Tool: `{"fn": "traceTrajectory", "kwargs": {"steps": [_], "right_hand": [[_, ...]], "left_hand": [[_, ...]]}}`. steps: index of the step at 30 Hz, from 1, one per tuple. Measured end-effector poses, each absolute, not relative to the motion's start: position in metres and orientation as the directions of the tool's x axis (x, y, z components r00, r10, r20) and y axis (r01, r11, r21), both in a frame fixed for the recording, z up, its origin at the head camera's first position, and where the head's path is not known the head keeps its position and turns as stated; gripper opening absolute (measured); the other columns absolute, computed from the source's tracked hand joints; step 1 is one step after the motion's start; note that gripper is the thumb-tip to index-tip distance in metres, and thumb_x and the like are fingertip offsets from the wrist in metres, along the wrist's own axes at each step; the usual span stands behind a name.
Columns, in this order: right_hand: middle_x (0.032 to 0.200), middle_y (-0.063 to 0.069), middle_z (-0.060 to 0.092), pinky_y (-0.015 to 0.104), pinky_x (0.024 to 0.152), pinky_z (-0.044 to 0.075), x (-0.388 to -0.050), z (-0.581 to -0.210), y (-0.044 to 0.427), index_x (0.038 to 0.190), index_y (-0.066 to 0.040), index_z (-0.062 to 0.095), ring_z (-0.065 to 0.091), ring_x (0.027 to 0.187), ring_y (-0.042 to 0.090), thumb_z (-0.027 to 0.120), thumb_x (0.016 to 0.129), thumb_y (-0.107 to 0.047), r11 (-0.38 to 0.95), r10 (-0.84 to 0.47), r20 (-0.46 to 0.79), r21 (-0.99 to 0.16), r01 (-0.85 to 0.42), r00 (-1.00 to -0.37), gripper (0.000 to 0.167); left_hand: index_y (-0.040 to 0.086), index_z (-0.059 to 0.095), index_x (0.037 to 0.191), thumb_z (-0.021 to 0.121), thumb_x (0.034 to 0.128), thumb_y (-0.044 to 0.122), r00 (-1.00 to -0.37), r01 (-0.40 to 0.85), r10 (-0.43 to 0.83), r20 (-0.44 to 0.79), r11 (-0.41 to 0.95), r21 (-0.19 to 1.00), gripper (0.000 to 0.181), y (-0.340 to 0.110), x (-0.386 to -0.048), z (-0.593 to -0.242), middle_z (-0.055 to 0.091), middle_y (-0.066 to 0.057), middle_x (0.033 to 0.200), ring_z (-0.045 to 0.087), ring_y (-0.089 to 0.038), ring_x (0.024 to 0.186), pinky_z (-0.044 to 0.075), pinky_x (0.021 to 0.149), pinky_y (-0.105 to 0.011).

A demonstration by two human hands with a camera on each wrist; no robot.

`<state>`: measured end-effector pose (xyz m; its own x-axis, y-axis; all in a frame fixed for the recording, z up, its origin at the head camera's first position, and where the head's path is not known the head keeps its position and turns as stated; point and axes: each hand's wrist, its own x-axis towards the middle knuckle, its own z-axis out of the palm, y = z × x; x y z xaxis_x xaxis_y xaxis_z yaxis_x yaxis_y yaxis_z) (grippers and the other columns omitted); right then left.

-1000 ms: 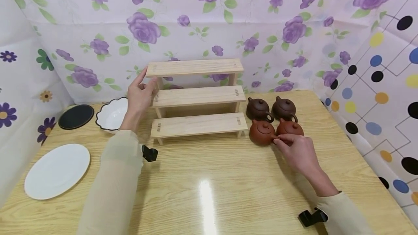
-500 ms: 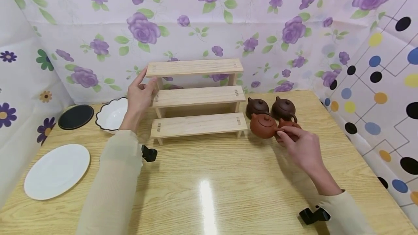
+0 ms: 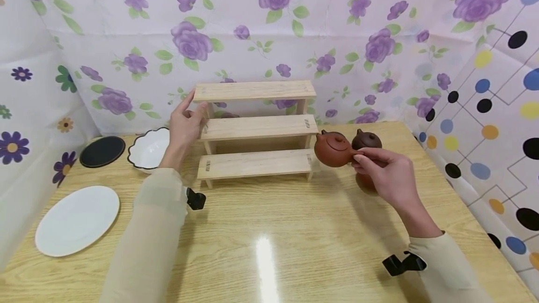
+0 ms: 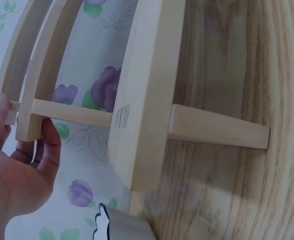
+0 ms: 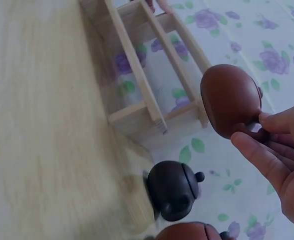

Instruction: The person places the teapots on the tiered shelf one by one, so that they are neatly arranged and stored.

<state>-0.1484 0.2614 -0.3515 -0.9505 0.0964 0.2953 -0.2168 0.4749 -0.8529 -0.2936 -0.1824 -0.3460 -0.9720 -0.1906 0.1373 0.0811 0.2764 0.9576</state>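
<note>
**Steadying a three-tier pale wooden shelf (image 3: 258, 127) with the left hand (image 3: 185, 127); holding a round reddish-brown clay-like teapot (image 3: 332, 150) in the right hand (image 3: 389, 172)**

Far left: a smooth white oval-looking plate (image 3: 77, 221); behind it a flat round black disc (image 3: 102, 152); then a white scalloped bowl with thin dark rim (image 3: 151, 148), near the left hand.

Left hand: fingers curled, gripping the shelf's left end by its upper two boards. Shelf upright on the pale wood-grain tabletop (image 3: 231, 247).

Right of shelf: the reddish-brown teapot, roughly upright, lid on, raised off the tabletop just beside the shelf's right end, spout toward it. Spout-to-shelf contact: cannot tell.

Right hand: thumb and fingers pinching the teapot's handle. Near it: a round dark-brown teapot (image 3: 367, 140); a second reddish-brown teapot (image 3: 365, 183), partly hidden by the hand; another dark teapot (image 3: 324, 132), mostly hidden behind the raised one.

Judgement: step in hand appears to be carrying one teapot while bracing the shelf. Next move likely calls for a firm pinch, a level body so the lid stays seated, and spout clearance from the board edges.
</note>
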Motion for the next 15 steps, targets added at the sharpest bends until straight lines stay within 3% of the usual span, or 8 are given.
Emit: {"fn": "traceTrajectory", "kwargs": {"steps": [5, 15], "right_hand": [[0.09, -0.009, 0.081, 0.024, 0.078, 0.062, -0.156, -0.344, 0.259, 0.12, 0.01, 0.074, 0.08, 0.083, 0.009, 0.076, 0.1, -0.019, 0.331, 0.084, 0.218, -0.926, -0.179, -0.972, 0.036], [0.095, -0.005, 0.081, 0.026, 0.08, 0.062, -0.179, -0.333, 0.246, 0.12, 0.009, 0.075, 0.08, 0.085, 0.011, 0.08, 0.096, -0.022, 0.209, 0.027, 0.18, -0.963, -0.171, -0.983, 0.039]], "left_hand": [[0.04, 0.042, 0.162, 0.064, 0.1037, 0.051, -0.973, 0.088, -0.181, 0.143, 0.284, 0.955, 0.063, -0.181, -0.294, -0.346, 0.055, 0.008, 0.077, 0.049, -0.005, 0.064, 0.039, 0.051, -0.019], [0.041, 0.042, 0.161, 0.064, 0.1045, 0.049, -0.972, 0.075, -0.196, 0.132, 0.277, 0.958, 0.061, -0.183, -0.294, -0.345, 0.056, 0.006, 0.078, 0.05, -0.006, 0.066, 0.04, 0.052, -0.018]]}}
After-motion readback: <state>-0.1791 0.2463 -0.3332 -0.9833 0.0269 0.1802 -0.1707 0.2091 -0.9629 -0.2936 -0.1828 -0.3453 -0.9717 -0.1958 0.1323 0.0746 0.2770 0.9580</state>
